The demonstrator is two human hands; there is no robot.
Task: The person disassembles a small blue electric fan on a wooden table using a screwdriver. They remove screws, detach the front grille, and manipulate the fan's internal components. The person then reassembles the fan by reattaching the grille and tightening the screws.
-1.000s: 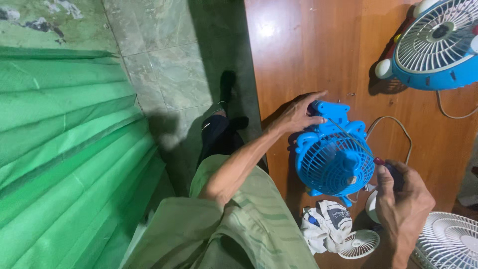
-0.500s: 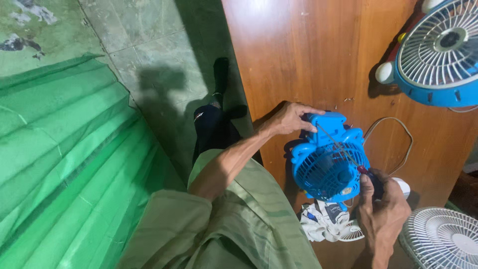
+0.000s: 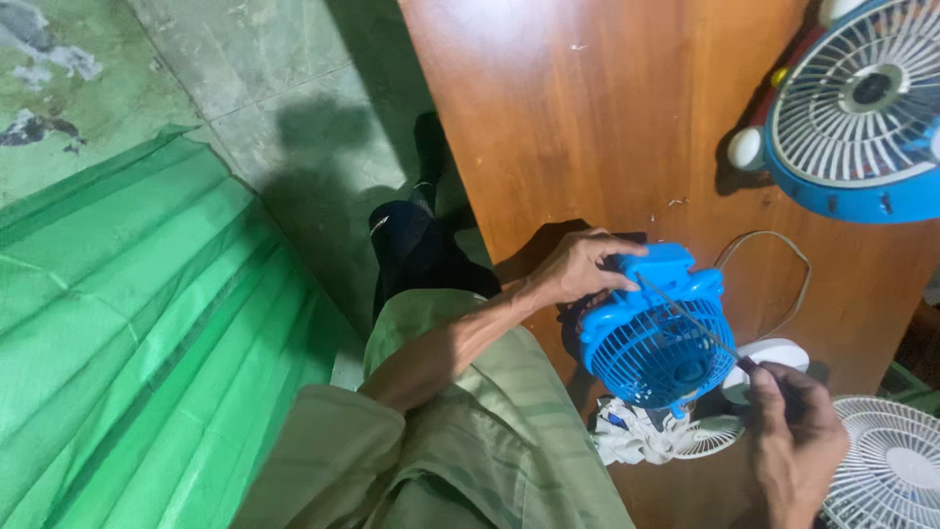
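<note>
On the near right part of the wooden table (image 3: 587,118) stands a small blue fan (image 3: 654,331), tilted, its grille facing up. Left hand (image 3: 580,266) rests on the fan's far left edge, fingers curled over the housing. Right hand (image 3: 795,441), just right of the fan, pinches a thin screwdriver (image 3: 697,321) whose shaft lies across the grille. Beneath the fan lie a crumpled white cloth (image 3: 632,441) and a loose white grille (image 3: 707,436). A larger blue-rimmed fan (image 3: 862,108) sits far right; a white fan (image 3: 893,470) sits near right.
</note>
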